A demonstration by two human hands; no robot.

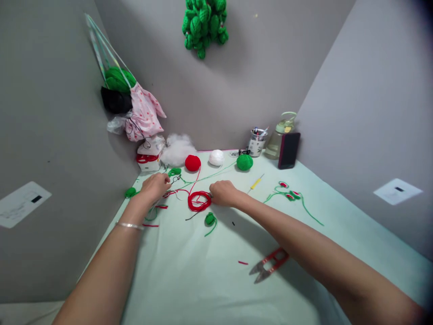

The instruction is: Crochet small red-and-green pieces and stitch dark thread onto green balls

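My left hand (155, 186) is closed in a pinch at the left of the pale green table (203, 280), its fingertips on a thin dark thread or wire beside a small green crocheted piece (174, 171). My right hand (223, 192) is closed too, pinching the edge of a coil of red yarn (199, 201) that lies between both hands. Red strands run from the coil toward the left hand and up to a red yarn ball (192, 163). A small green crocheted piece with a tail (210, 220) lies just below the coil.
A white yarn ball (216, 157) and a green yarn ball (244, 162) sit at the back. Red thread snips (269, 264) lie near my right forearm. A yellow crochet hook (255, 183), green-and-red crocheted pieces (289, 194), a phone (288, 150), a bottle, a pen cup and stuffing are around.
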